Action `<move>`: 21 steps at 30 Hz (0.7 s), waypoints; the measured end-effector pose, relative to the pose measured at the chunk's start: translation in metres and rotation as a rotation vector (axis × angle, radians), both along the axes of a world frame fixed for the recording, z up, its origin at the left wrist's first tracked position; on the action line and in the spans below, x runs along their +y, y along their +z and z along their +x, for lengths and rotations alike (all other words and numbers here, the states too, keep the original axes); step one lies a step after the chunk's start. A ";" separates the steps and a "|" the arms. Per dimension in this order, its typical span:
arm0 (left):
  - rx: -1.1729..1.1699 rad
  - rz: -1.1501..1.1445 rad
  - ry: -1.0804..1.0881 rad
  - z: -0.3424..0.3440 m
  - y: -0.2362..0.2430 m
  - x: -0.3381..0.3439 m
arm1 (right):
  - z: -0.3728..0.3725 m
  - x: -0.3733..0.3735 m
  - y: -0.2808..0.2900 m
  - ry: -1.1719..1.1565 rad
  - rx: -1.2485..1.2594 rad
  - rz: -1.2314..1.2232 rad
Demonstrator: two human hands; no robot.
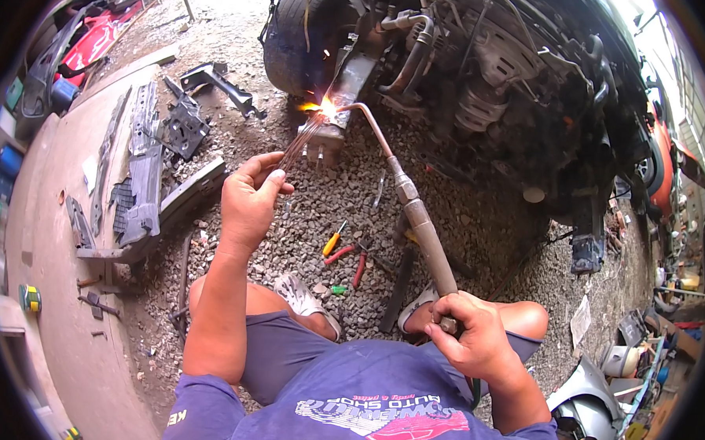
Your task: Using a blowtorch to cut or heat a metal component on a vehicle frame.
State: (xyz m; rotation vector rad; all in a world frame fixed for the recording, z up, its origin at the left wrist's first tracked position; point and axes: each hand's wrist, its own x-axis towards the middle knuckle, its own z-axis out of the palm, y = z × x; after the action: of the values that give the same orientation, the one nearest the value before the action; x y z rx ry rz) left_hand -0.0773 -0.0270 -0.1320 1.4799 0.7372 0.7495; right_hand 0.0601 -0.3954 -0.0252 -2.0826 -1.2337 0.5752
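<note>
My right hand (462, 327) is wrapped round the rear of a gas welding torch (416, 211). The torch's thin bent copper-coloured tip reaches up and left to a bright orange-white flame (326, 107). Between the thumb and fingers of my left hand (251, 196) is a bundle of thin welding rods (299, 145), whose far ends run into the glow. Flame and rod ends meet at a metal frame rail (351, 78) on the car's front, beside a tyre (301, 37). Glare hides the exact contact spot.
The car's exposed engine underside (493, 69) fills the upper right. On the gravel between my feet lie a yellow screwdriver (334, 239) and red-handled pliers (358, 267). Removed metal panels (144, 164) lie to the left; assorted scrap (596, 396) is piled at lower right.
</note>
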 end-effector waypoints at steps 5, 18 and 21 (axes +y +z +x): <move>-0.001 -0.052 -0.010 0.002 0.002 0.001 | 0.001 0.001 0.004 -0.001 -0.004 0.007; 0.017 -0.076 -0.015 0.002 0.002 0.007 | 0.007 0.000 0.001 0.047 -0.011 0.006; 0.010 -0.086 -0.006 0.002 0.003 0.006 | 0.007 0.000 0.002 0.050 -0.004 -0.003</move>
State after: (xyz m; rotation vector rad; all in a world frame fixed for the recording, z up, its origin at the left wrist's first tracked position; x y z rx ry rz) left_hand -0.0749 -0.0208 -0.1293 1.4079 0.7628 0.6977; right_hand 0.0674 -0.3957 -0.0232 -2.0613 -1.2906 0.5962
